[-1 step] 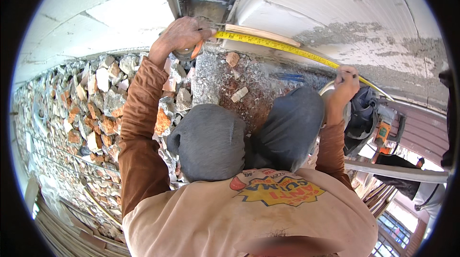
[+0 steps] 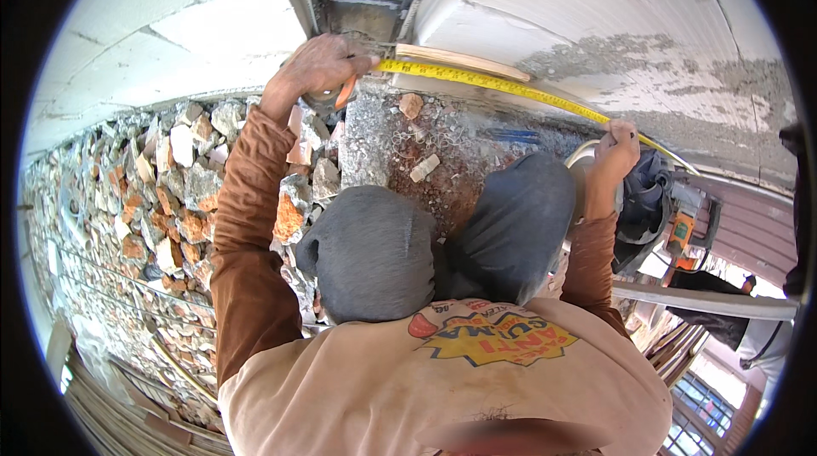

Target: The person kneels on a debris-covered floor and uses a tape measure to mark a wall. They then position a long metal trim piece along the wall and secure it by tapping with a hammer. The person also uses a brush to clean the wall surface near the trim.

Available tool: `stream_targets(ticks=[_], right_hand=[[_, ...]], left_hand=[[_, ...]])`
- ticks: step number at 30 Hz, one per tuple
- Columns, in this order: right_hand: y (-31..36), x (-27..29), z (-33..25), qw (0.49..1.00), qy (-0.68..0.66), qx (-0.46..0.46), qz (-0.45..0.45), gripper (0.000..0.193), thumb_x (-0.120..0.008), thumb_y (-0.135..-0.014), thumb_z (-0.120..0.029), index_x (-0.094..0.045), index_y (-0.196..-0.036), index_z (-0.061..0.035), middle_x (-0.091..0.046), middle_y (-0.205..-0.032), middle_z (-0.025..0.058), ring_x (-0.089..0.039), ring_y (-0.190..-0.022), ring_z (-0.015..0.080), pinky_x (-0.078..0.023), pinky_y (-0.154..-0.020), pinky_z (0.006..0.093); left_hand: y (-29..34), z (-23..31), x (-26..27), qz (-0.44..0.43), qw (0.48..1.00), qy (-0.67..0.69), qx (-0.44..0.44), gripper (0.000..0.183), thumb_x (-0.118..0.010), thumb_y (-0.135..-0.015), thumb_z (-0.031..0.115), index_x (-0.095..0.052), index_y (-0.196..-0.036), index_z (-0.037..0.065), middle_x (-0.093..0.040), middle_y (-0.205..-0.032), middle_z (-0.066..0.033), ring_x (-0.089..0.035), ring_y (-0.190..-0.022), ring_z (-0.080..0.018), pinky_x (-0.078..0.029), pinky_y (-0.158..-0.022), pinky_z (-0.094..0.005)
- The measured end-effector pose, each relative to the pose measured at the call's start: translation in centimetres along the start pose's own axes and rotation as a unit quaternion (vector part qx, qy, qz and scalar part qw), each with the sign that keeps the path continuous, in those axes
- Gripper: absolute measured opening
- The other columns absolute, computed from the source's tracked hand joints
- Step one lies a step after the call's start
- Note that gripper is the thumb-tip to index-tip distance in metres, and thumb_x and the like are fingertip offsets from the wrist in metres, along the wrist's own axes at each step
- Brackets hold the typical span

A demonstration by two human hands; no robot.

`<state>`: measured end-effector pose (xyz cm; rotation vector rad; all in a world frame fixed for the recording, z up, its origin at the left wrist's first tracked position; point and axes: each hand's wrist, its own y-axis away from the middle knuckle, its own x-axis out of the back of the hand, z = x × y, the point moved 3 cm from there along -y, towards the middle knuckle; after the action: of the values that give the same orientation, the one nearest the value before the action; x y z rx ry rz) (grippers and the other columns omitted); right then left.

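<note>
A yellow tape measure blade (image 2: 494, 82) stretches between my two hands, along the foot of the white block wall. My left hand (image 2: 319, 69) is closed around the tape's case, mostly hidden by the palm; an orange part (image 2: 345, 92) shows below the fingers. Farther right, my right hand (image 2: 616, 150) pinches the blade near its other end, and a stretch of it runs on past the fingers toward the wall. A thin wooden strip (image 2: 464, 59) lies against the wall just behind the blade. My knees in dark trousers (image 2: 374, 252) are bent between my arms.
Broken brick and concrete rubble (image 2: 170, 201) fills the left side. Before my knees, a brick piece (image 2: 411, 105) and a pale chunk (image 2: 424, 168) lie on dusty ground. To the right are a dark bag (image 2: 644, 205), an orange-and-grey tool (image 2: 681, 230) and a long pale bar (image 2: 706, 301).
</note>
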<state>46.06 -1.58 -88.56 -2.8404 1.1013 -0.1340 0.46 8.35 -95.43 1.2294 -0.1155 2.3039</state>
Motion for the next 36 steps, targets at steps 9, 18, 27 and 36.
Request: stream_targets(ticks=[9,18,27,36], right_hand=[[-4.4,8.4,10.3,0.954,-0.031,-0.296,-0.022,0.042,-0.062,-0.096,-0.034,-0.055,-0.123,-0.0024,-0.071,-0.108,0.0196,-0.039,-0.050,0.0066,-0.031,-0.046,0.0241],[-4.2,7.8,12.3,0.950,-0.179,-0.256,-0.023,0.028,-0.057,-0.103,-0.028,-0.054,-0.117,-0.0032,-0.070,-0.109,0.0173,-0.034,-0.049,0.0076,-0.034,-0.046,0.0255],[-2.8,9.2,11.4,0.979,-0.036,-0.199,-0.032,0.020,-0.054,-0.101,-0.021,-0.065,-0.113,-0.0091,-0.063,-0.084,0.0031,-0.039,-0.053,0.0104,-0.036,-0.050,0.0260],[-4.5,7.4,11.4,0.945,-0.175,-0.249,0.117,0.023,-0.058,-0.099,-0.022,-0.057,-0.113,-0.0037,-0.075,-0.092,0.0168,-0.051,-0.050,0.0151,-0.036,-0.042,0.0302]], left_hand=[[2.7,-0.6,-2.3,-0.167,0.974,0.137,0.065,0.054,-0.055,-0.100,0.052,-0.070,-0.071,0.009,-0.057,-0.057,0.0007,-0.047,-0.052,-0.0100,-0.043,-0.056,-0.0330],[6.3,-3.0,-4.1,-0.223,0.929,0.263,0.134,0.047,-0.061,-0.100,0.046,-0.077,-0.084,0.005,-0.067,-0.065,-0.0032,-0.060,-0.062,-0.0126,-0.049,-0.066,-0.0302],[10.0,-6.9,-4.4,-0.226,0.944,0.217,0.104,0.034,-0.068,-0.096,0.035,-0.074,-0.087,0.003,-0.070,-0.076,-0.0057,-0.062,-0.069,-0.0146,-0.050,-0.068,-0.0333],[6.9,-4.3,-2.9,-0.213,0.939,0.192,0.190,0.029,-0.061,-0.097,0.027,-0.072,-0.081,0.004,-0.069,-0.069,-0.0083,-0.064,-0.064,-0.0185,-0.049,-0.062,-0.0357]])
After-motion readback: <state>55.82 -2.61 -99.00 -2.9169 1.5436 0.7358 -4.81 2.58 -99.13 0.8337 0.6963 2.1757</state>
